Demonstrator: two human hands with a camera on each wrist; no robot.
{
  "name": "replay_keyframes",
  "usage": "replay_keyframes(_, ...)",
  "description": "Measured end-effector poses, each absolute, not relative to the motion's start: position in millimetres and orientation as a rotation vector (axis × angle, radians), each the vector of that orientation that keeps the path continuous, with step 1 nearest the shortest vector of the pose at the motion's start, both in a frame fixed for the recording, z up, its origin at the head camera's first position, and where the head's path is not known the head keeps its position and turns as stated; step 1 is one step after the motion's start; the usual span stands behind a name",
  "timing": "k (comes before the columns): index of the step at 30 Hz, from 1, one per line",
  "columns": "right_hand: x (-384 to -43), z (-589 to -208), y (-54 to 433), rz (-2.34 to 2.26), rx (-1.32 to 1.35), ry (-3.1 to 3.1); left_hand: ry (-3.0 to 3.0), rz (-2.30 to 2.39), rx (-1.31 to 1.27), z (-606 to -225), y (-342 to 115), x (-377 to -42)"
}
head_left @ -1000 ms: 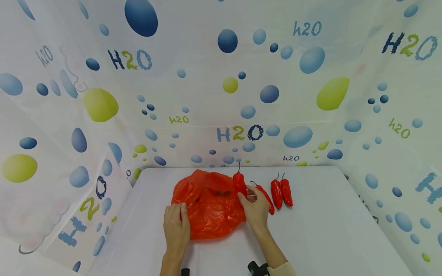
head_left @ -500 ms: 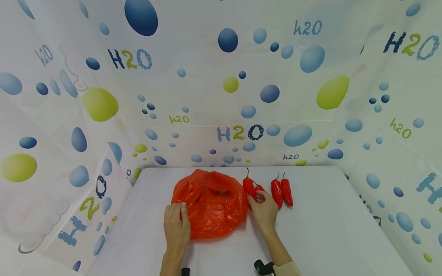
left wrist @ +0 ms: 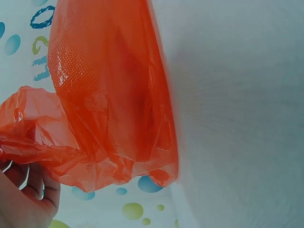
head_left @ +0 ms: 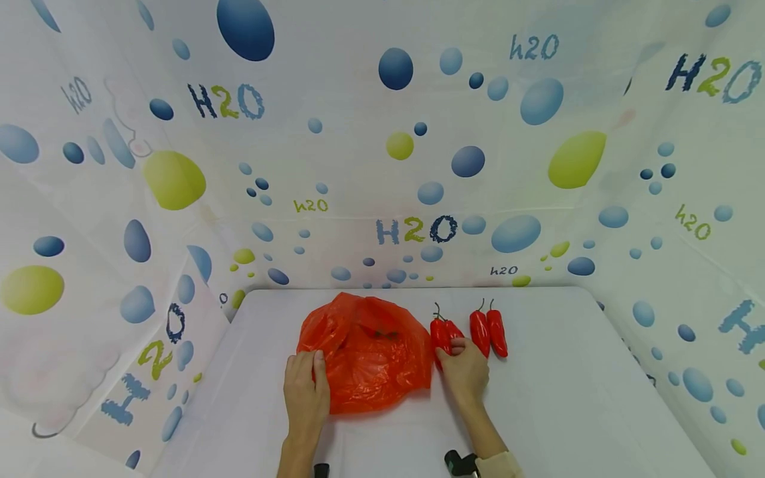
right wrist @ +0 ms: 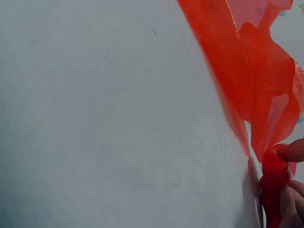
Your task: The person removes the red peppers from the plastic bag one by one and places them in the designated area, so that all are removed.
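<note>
A crumpled red plastic bag lies on the table, its mouth spread; small dark green bits show in it. My left hand grips the bag's near left rim, which the left wrist view also shows bunched at the fingers. Just right of the bag, my right hand holds a red chili pepper between thumb and fingers, low at the table, stem pointing away. A second red chili lies close beside it, partly hidden by the hand. In the right wrist view the held chili nearly touches the bag.
Two more red chilies, one beside the other, lie to the right of my right hand. The white table reaches back to a patterned curtain. A black device sits at my right wrist.
My right hand has carried the chili from the bag's right side rightward and down, beside the second chili. The bag's right edge has slackened outward. My left hand stays put.
</note>
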State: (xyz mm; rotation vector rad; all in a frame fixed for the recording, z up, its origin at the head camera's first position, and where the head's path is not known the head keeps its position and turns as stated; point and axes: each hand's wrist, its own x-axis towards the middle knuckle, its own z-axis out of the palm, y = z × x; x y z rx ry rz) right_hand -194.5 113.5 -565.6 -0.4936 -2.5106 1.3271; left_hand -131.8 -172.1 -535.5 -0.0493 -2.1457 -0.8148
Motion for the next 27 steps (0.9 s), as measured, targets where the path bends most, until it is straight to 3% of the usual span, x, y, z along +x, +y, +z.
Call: replay_keyframes(27, -204, -561, 138, 0.942, -0.487, -2.723, -2.121, -0.803, -0.073, -532, -170, -131)
